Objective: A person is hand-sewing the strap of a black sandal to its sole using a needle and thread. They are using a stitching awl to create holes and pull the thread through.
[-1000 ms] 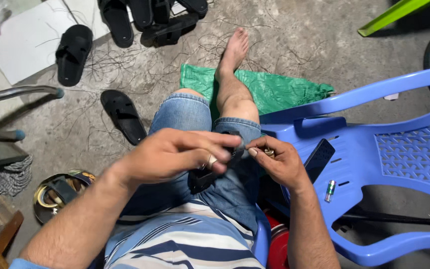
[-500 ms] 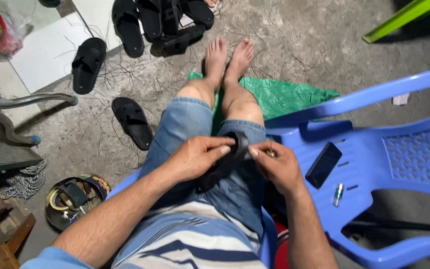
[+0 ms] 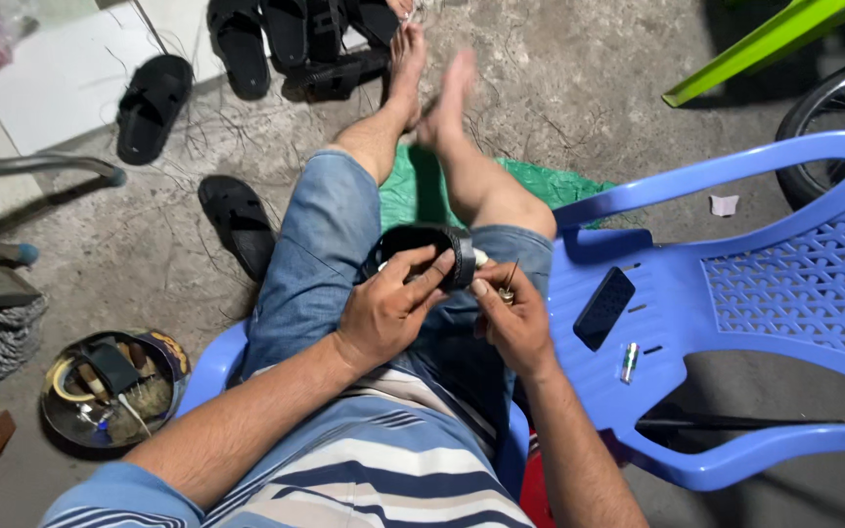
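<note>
The left hand (image 3: 383,313) grips a black sandal (image 3: 427,252) over the lap, fingers closed on its strap. The right hand (image 3: 511,318) pinches a thin needle (image 3: 512,276) just beside it. A phone (image 3: 603,308) and small tube (image 3: 628,362) lie on the blue chair (image 3: 735,293) seat, near its front edge.

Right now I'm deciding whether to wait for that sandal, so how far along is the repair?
Nothing shows as finished. The left hand holds the black sandal on the lap; the right hand pinches a thin needle beside its strap. I can't see stitching. More black sandals lie on the floor.
</note>
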